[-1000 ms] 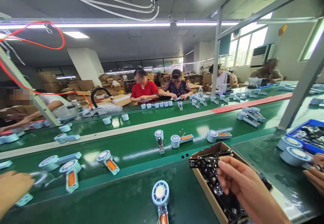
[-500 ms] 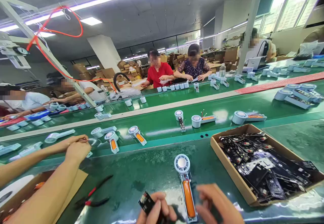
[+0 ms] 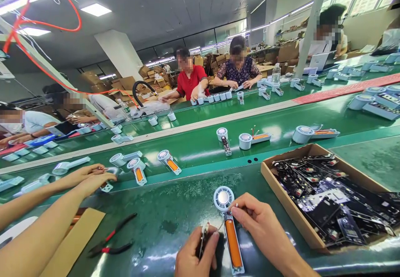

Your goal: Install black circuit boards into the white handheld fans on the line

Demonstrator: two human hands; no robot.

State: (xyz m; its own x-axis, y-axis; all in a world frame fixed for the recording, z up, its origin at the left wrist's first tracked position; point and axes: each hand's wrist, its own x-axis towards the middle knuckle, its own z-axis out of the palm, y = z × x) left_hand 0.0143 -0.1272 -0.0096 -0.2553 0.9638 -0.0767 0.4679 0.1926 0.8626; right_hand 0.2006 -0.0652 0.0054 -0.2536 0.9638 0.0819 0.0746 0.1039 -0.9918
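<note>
Right hand (image 3: 262, 227) has come up to the neck of the blue unit (image 3: 232, 239), fingertips (image 3: 236, 213) narrowed on what, from here, may be a wire end (image 3: 236, 205). Left hand (image 3: 195, 252) grips a circuit board (image 3: 203, 239), now edge-on. Unit lies toward the near edge of the counter (image 3: 156, 243), left of the carton (image 3: 289, 208).

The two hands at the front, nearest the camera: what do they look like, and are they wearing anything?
The left hand and right hand are ordinary human hands, both ungloved. I can see no rings or markings. The right forearm shows no sleeve; the left one is out of frame.
</note>
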